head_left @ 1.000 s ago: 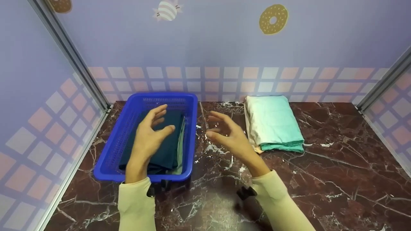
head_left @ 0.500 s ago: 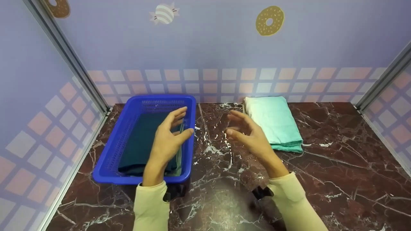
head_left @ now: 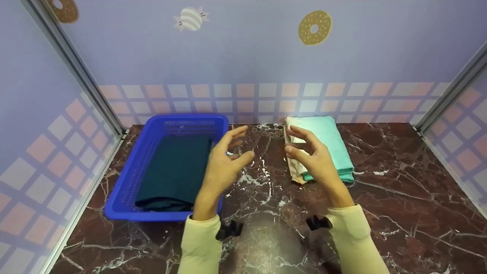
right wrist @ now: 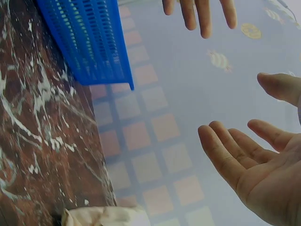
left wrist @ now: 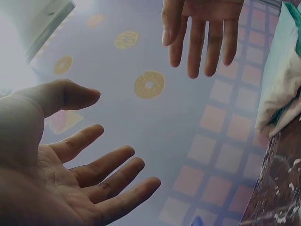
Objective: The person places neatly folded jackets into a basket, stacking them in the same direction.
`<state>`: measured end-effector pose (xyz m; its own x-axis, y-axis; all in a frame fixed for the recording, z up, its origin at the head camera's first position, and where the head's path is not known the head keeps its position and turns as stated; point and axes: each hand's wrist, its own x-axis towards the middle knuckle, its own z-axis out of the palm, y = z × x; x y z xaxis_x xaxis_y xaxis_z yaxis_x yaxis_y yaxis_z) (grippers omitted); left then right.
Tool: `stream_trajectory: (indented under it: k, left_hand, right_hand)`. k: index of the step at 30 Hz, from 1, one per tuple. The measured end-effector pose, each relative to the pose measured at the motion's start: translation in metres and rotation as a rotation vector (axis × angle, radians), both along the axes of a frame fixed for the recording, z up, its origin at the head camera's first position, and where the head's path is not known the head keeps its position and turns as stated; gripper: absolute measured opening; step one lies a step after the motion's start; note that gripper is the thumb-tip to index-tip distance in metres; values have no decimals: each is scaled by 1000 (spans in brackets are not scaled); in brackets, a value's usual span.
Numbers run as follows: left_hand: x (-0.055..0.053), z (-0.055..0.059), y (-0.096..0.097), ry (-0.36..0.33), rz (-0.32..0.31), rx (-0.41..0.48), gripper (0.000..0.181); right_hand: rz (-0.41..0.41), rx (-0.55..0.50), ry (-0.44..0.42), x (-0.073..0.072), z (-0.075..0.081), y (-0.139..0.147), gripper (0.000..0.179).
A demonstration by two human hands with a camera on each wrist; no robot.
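Grip: my left hand [head_left: 222, 163] and my right hand [head_left: 315, 161] were both slack and empty, fingers spread and loosely bent, palms turned toward each other, held above the table [head_left: 399, 198] and touching nothing.

Left hand, wrist view: my palm [left wrist: 51, 174] lay open with thumb and fingers apart; the fingers [left wrist: 202, 37] of my other hand showed across from it.

Right hand, wrist view: my palm [right wrist: 263, 165] was likewise open, nothing between thumb and fingers.

Towels [head_left: 323, 146]: a folded stack, mint green on top with a cream layer showing at its left edge, flat on the table just beyond and beneath my right fingertips; whether the fingertips brushed it I could not tell. One cream corner [right wrist: 103, 216] showed in the right wrist view.

Basket [head_left: 129, 179]: blue, perforated walls, on the table just outside my left hand, at its back side; my left forearm crossed above its near right corner.

Cloth [head_left: 177, 169]: dark teal, folded, lying flat inside the basket, apart from both hands.

Sleeves [head_left: 199, 243]: pale yellow, reaching both wrists.
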<state>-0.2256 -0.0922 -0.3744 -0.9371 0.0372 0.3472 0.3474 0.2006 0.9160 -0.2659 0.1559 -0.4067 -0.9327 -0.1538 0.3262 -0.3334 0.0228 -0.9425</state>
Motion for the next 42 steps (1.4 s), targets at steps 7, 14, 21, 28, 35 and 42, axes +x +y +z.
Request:
stream_trajectory:
  k: [7, 14, 21, 28, 35, 42]
  left_hand:
    - [-13, -6, 27, -3, -53, 59, 60]
    - [-30, -18, 50, -53, -57, 108, 60]
    - [-42, -29, 63, -97, -70, 119, 61]
    - [-53, -40, 74, -96, -81, 134, 60]
    - [-66, -63, 93, -137, -62, 62, 61]
    - [-80, -93, 110, -183, -82, 60, 60]
  right_hand:
    - [-24, 35, 6, -3, -1, 12, 55]
    - [-64, 78, 19, -4, -2, 26, 57]
    - [-124, 90, 20, -6, -2, 48, 57]
    - [-180, 85, 28, -9, -6, 66, 59]
    - [-319, 144, 3, -21, -24, 83, 63]
    - [-477, 260, -100, -28, -43, 109, 61]
